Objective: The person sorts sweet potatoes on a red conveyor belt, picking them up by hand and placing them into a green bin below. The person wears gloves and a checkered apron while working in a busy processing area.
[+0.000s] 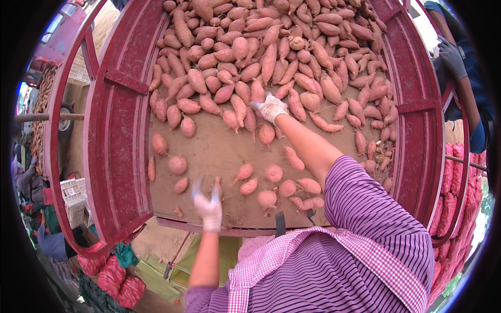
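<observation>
Many reddish sweet potatoes (268, 64) lie heaped on the dusty bed (219, 148) of a red metal trailer. My right hand (270, 107), in a white glove, reaches to the near edge of the heap and touches a sweet potato there; its grip is partly hidden. My left hand (207, 207), gloved and motion-blurred, is over the bed's near edge with its fingers apart. Just beyond its fingers stands or lies a slim sweet potato (218, 187). Loose ones are scattered between the hands, among them a round sweet potato (267, 199).
Red side walls (121, 117) flank the bed. A co-worker's gloved hand (452, 58) is at the upper right, outside the wall. Filled red mesh sacks (448, 187) are stacked at the right, more (111, 276) at lower left. White plastic crates (74, 199) stand left, near other people.
</observation>
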`<state>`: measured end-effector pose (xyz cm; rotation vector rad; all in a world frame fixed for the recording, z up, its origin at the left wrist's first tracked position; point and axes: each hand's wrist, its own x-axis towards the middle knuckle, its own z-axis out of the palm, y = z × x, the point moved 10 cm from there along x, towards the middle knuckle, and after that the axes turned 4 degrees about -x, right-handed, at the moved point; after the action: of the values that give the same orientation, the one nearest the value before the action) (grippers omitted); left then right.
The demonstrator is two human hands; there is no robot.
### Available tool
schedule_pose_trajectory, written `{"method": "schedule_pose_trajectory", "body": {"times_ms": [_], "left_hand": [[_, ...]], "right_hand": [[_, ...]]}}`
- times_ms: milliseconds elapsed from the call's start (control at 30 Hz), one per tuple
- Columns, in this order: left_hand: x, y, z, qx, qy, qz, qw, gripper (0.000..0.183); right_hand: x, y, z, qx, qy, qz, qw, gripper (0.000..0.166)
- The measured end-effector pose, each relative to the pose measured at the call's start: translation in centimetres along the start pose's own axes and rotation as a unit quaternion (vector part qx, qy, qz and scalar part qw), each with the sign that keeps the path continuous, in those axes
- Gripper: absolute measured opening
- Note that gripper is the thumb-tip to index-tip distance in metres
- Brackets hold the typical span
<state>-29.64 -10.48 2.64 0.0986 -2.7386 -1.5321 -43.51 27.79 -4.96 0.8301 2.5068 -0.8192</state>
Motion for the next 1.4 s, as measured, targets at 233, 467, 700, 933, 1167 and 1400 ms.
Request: {"method": "schedule_pose_trajectory", "body": {"times_ms": [233, 467, 700, 933, 1167, 1400], "left_hand": [[16.3, 8.4, 17.9, 0.081, -0.153, 0.189, 0.967, 0.066], [12.5, 5.5, 19.0, 0.046, -0.143, 0.239, 0.959, 0.054], [8.4, 1.9, 10.9, -0.308, -0.116, -0.117, 0.937, 0.038], [0.5, 5.0, 8.7, -0.436, -0.139, -0.196, 0.867, 0.043], [-9.6, 8.1, 8.3, -0.369, -0.215, -0.083, 0.901, 0.074], [-14.7, 9.1, 9.9, -0.526, -0.293, -0.265, 0.753, 0.107]], "right_hand": [[-4.1, 1.2, 2.6, -0.055, -0.025, -0.117, 0.991, 0.062], [-12.5, 7.6, 1.4, -0.015, 0.042, -0.161, 0.986, 0.063], [-13.7, 10.4, -1.6, 0.470, 0.011, -0.071, 0.880, 0.071], [-19.5, -0.5, 1.6, 0.745, -0.257, -0.022, 0.614, 0.087], [-26.7, -1.9, 1.8, 0.643, -0.319, -0.097, 0.689, 0.073], [-35.2, 0.1, 1.1, 0.186, -0.147, -0.316, 0.919, 0.083]]}}
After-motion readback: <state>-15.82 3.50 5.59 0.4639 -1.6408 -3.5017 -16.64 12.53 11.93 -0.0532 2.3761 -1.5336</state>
